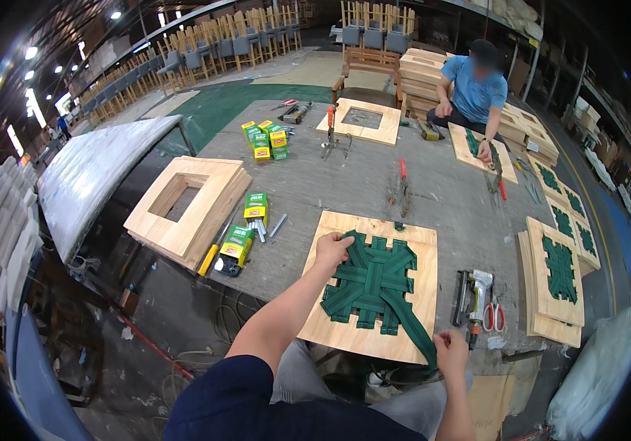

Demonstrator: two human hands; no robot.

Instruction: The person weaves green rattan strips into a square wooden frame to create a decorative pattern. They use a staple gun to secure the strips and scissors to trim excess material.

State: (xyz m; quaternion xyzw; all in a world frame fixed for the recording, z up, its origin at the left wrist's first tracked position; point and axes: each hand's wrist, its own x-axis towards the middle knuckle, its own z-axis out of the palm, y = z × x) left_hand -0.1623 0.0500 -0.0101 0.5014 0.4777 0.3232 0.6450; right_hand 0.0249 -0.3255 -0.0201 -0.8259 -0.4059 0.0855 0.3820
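A square plywood frame [314, 312] lies at the table's near edge in front of me. Woven green webbing straps [375, 279] cross over its middle, their short ends sticking out around the sides. My left hand [332, 251] pinches a diagonal strap's end at the upper left of the weave. From there the strap seems to run under or over the crossing, and a long loose tail [414, 329] comes out at the lower right. My right hand [450, 351] is closed at the end of that tail, just past the board's corner; its fingertips are partly hidden.
To the right lie a staple gun [479, 294] and red-handled scissors [493, 317]. Green-yellow staple boxes [236, 245] and stacked plywood frames [187, 209] stand left. Finished webbed panels [559, 275] lean at the right edge. Across the table a co-worker [477, 90] handles another panel [506, 163].
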